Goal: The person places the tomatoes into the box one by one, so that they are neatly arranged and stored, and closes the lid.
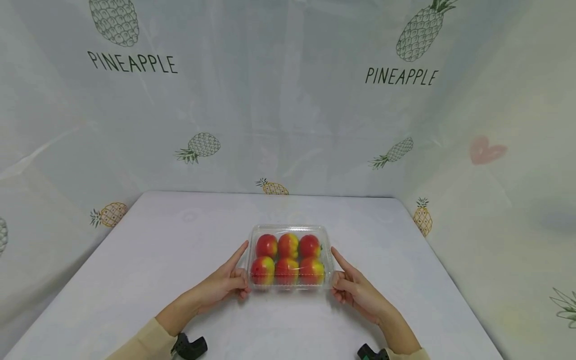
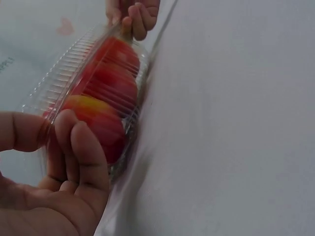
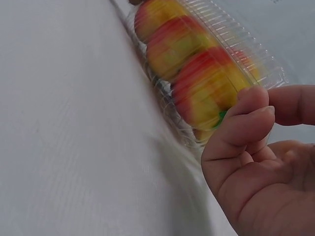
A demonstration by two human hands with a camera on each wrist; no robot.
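A clear plastic clamshell box (image 1: 288,228) with a ribbed lid stands mid-table, its lid down over several red-and-yellow fruits (image 1: 287,245) in two rows. Their exact kind is not certain. On the box's left side, my left hand (image 1: 227,284) pinches the rim between thumb and curled fingers, index finger stretched along the edge. My right hand (image 1: 357,289) does the same on the right side. Up close in the left wrist view, the thumb and fingertips meet at the rim of the box (image 2: 61,73). A small green bit (image 3: 221,117) shows on one fruit. Whether the base touches the table cannot be told.
The box is over a white-covered table (image 1: 216,215). Behind it hangs a pale curtain (image 1: 288,100) printed with pineapples, which also runs along both sides. Dark wrist devices (image 1: 191,347) show at the lower edge of the head view.
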